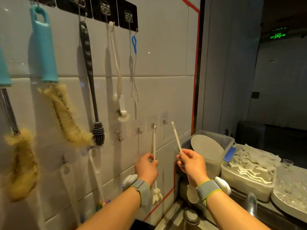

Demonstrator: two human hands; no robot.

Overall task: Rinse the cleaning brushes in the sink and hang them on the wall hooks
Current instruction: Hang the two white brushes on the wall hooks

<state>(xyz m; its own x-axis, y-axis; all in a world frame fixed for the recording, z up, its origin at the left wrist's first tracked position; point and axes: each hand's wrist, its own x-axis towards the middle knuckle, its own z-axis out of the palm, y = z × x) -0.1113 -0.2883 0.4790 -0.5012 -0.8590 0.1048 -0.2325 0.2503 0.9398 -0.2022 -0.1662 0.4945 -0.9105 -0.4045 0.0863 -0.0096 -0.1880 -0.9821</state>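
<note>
most of the hanging looks done: the upper hooks [128, 17] already carry larger brushes. our left hand [146, 168] pinches a thin white brush [154, 146] whose top sits at a small lower hook [154, 126]; whether the loop is actually seated we cannot tell. our right hand [191, 163] grips a second white brush [176, 136], eyelet up, near the last hook [165, 121] but not yet on it. to the right, a clear tub [229, 138] holds a round lid, and a second tub [245, 178] holds small white plastic parts.
</note>
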